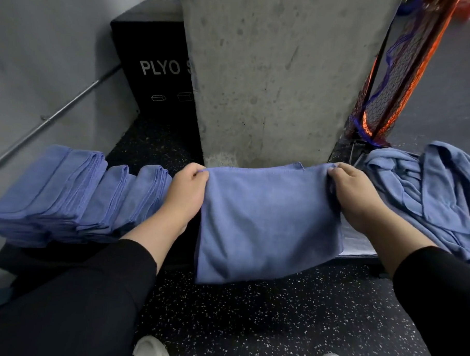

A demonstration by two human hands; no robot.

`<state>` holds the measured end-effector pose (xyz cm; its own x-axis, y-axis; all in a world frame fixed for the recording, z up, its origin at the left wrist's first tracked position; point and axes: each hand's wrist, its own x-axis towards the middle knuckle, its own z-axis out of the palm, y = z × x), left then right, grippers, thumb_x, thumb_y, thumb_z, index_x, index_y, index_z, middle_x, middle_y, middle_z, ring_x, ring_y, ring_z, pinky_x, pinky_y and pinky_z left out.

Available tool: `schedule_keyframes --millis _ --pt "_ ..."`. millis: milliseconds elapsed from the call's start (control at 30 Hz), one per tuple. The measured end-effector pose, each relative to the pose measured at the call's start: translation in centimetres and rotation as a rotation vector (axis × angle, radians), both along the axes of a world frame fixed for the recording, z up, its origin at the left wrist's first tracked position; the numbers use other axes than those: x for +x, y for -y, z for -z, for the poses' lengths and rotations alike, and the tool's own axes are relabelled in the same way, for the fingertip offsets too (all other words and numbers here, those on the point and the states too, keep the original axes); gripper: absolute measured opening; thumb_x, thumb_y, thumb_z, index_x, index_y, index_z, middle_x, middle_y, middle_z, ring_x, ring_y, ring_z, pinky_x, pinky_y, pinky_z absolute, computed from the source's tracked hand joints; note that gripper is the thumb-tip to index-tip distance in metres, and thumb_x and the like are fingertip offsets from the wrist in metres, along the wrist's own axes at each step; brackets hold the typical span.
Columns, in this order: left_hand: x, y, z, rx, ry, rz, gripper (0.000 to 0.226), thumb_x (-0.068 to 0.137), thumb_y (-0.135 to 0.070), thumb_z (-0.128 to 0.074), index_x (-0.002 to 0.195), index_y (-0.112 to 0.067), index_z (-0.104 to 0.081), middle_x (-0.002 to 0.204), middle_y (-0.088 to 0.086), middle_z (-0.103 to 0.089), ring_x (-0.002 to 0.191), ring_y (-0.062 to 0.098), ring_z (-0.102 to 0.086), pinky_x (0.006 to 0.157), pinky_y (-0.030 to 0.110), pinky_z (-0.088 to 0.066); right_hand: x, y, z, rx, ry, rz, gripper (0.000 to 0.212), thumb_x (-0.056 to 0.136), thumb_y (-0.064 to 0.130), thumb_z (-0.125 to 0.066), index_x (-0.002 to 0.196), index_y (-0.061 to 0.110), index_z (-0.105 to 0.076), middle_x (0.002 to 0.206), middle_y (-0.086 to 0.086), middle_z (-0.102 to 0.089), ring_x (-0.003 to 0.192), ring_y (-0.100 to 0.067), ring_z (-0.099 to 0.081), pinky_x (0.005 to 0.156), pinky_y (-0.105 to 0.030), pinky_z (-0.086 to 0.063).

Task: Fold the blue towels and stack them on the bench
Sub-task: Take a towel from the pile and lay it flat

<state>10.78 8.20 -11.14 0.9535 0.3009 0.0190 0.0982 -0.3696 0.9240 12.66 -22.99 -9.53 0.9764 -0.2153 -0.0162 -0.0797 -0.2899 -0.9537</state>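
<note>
I hold a blue towel (269, 222) stretched out in front of me, folded over so it hangs as a doubled rectangle. My left hand (186, 194) pinches its top left corner. My right hand (354, 196) pinches the top right corner. To the left, several folded blue towels (66, 197) lie in overlapping stacks on the dark bench (23, 260). On the right lies a loose heap of unfolded blue towels (427, 191). The held towel's lower edge hangs in front of the bench edge.
A concrete pillar (281, 77) rises straight ahead behind the towel. A black plyo box (155, 58) stands behind the stacks by a grey wall with a metal rail. Orange and blue netting (388, 85) hangs at the right. Speckled black floor and my white shoes lie below.
</note>
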Motion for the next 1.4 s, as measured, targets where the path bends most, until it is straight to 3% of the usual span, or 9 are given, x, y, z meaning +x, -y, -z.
schedule_keyframes --millis 167,300,467,667,800,900,1033,1167,1400 --pt "2.5 0.7 2.8 0.340 -0.054 0.025 0.017 0.102 -0.021 -0.046 0.092 -0.016 -0.059 0.079 0.000 -0.063 0.067 0.017 -0.053 0.054 0.029 -0.036 2.6 -1.7 3.1 -0.322 -0.080 -0.054 0.025 0.100 0.021 -0.047 0.091 0.002 -0.060 0.084 -0.011 -0.063 0.079 -0.022 -0.052 0.071 -0.035 -0.040" --pt "2.9 0.9 5.4 0.635 -0.128 0.186 0.020 0.105 -0.024 -0.042 0.102 -0.012 -0.058 0.095 0.008 -0.065 0.087 0.028 -0.057 0.067 0.034 -0.038 2.7 -2.1 4.6 -0.585 -0.182 -0.163 0.024 0.100 0.016 -0.043 0.080 0.006 -0.051 0.075 -0.008 -0.055 0.077 -0.029 -0.049 0.055 -0.030 -0.032" --pt "2.6 0.8 4.7 0.701 -0.182 0.227 0.020 0.104 -0.025 -0.038 0.090 -0.018 -0.050 0.084 0.004 -0.060 0.077 0.026 -0.056 0.059 0.033 -0.035 2.2 -2.1 4.0 -0.721 -0.228 -0.234 0.024 0.099 0.013 -0.041 0.086 -0.001 -0.056 0.084 -0.013 -0.056 0.080 -0.030 -0.049 0.064 -0.034 -0.028" --pt "0.1 0.2 3.0 0.727 -0.293 0.336 0.020 0.097 -0.024 -0.043 0.086 -0.015 -0.057 0.085 0.003 -0.063 0.075 0.023 -0.056 0.056 0.031 -0.034 -0.5 -0.8 3.1 -0.767 -0.308 -0.350 0.026 0.099 0.015 -0.042 0.074 0.008 -0.046 0.068 -0.007 -0.045 0.070 -0.024 -0.039 0.059 -0.036 -0.031" --pt "-1.7 0.1 2.2 0.699 -0.267 0.354 0.022 0.093 -0.020 -0.043 0.075 -0.011 -0.050 0.073 0.002 -0.059 0.067 0.026 -0.051 0.057 0.035 -0.033 -2.3 0.8 3.3 -0.349 -0.268 -0.325 0.028 0.094 0.011 -0.044 0.067 0.015 -0.042 0.062 -0.003 -0.033 0.063 -0.017 -0.030 0.057 -0.032 -0.027" --pt "-2.3 0.6 0.8 0.381 -0.170 0.298 0.025 0.090 -0.015 -0.043 0.067 -0.009 -0.039 0.065 0.003 -0.042 0.064 0.019 -0.036 0.059 0.034 -0.030 -3.1 1.4 1.9 0.104 -0.227 -0.199 0.020 0.094 0.009 -0.044 0.077 0.010 -0.052 0.059 -0.002 -0.034 0.057 -0.016 -0.030 0.053 -0.028 -0.023" --pt "-2.0 0.9 -0.8 0.075 -0.078 0.064 0.020 0.089 -0.017 -0.043 0.072 -0.007 -0.043 0.071 0.001 -0.039 0.069 0.015 -0.032 0.064 0.036 -0.027 -2.1 1.3 -0.1 0.308 -0.136 -0.094 0.018 0.092 0.010 -0.048 0.075 0.007 -0.051 0.060 -0.004 -0.037 0.057 -0.011 -0.035 0.054 -0.029 -0.029" --pt "-0.4 0.8 -0.6 0.231 -0.067 -0.016 0.022 0.095 -0.014 -0.042 0.077 -0.011 -0.055 0.068 -0.002 -0.052 0.064 0.016 -0.042 0.057 0.033 -0.033 0.1 1.1 1.0 0.113 -0.089 -0.004 0.019 0.093 0.018 -0.049 0.080 0.006 -0.051 0.070 -0.011 -0.033 0.060 -0.018 -0.028 0.057 -0.034 -0.019" --pt "2.3 -0.5 4.0 0.613 -0.214 0.078 0.019 0.100 -0.020 -0.037 0.092 -0.016 -0.054 0.080 0.004 -0.062 0.073 0.026 -0.057 0.055 0.034 -0.034 4.1 -0.1 5.1 -0.534 -0.081 -0.082 0.024 0.100 0.018 -0.047 0.081 0.006 -0.054 0.075 -0.007 -0.056 0.074 -0.027 -0.047 0.064 -0.035 -0.029"
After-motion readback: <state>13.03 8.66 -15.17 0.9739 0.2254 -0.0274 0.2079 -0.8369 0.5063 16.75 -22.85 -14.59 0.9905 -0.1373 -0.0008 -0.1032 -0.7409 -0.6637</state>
